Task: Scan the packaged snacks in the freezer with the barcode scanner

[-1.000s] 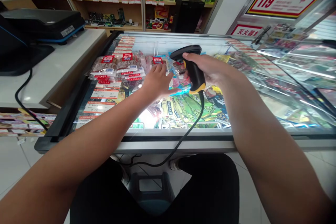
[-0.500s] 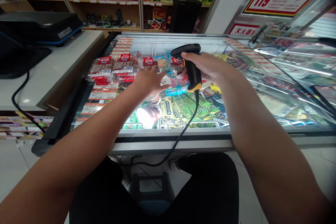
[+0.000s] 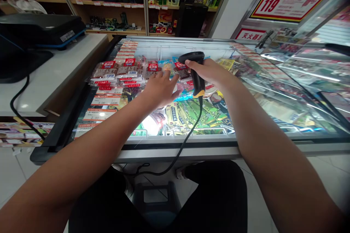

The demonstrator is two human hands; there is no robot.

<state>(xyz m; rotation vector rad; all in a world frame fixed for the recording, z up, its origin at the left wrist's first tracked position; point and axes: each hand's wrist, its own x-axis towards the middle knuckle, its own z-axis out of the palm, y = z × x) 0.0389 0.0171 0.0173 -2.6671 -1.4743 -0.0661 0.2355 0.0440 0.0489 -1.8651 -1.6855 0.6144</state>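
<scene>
My right hand (image 3: 210, 71) is wrapped round the grip of a black and yellow barcode scanner (image 3: 197, 76), held upright with its head on top. A dark cable runs from the grip's bottom toward the floor. My left hand (image 3: 161, 88) lies palm down with fingers spread, its fingertips at the lower edge of a clear snack packet (image 3: 152, 67) with a red label. Whether it presses on the packet, I cannot tell. Another red-labelled packet (image 3: 181, 68) lies between the hands, partly behind the scanner. Two stacks of similar packets, a left stack (image 3: 105, 71) and a nearer stack (image 3: 129, 69), sit farther left.
The packets rest on a glass-topped freezer (image 3: 177, 153) with ice creams inside. Left is a white counter (image 3: 82, 58) carrying a black scale (image 3: 46, 29). Shelves (image 3: 109, 2) stand behind. A stool (image 3: 157, 200) is below, between my legs.
My left hand has shifted slightly right along the packets, its fingers still spread. The scanner in my right hand has moved a little left and down.
</scene>
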